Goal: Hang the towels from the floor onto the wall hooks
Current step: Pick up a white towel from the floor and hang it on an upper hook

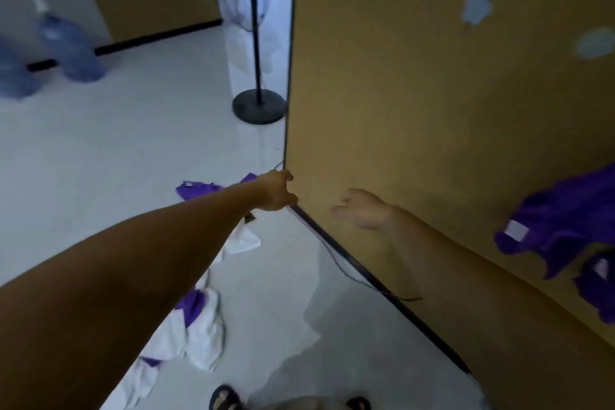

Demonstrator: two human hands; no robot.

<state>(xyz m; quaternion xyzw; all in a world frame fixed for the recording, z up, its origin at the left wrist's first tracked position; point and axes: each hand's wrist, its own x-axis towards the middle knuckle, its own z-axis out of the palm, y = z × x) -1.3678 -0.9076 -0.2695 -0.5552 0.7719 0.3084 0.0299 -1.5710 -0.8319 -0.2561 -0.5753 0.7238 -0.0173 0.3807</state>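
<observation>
The left hand (276, 190) reaches over crumpled purple-and-white cloth towels (203, 339) on the floor; its fingers are hidden, so I cannot tell its grip. The right hand (362, 209) hangs loosely curled and empty.

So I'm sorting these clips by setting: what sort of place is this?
Probably an indoor utility or office back room rather than a furnished home: a glossy pale floor, large blue water jugs standing by the far wall, and a tan partition wall with pale blue hooks.

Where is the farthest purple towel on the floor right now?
In the head view's centre, the purple towel lies on the floor just left of the left hand, at the corner of the brown wall.
</observation>
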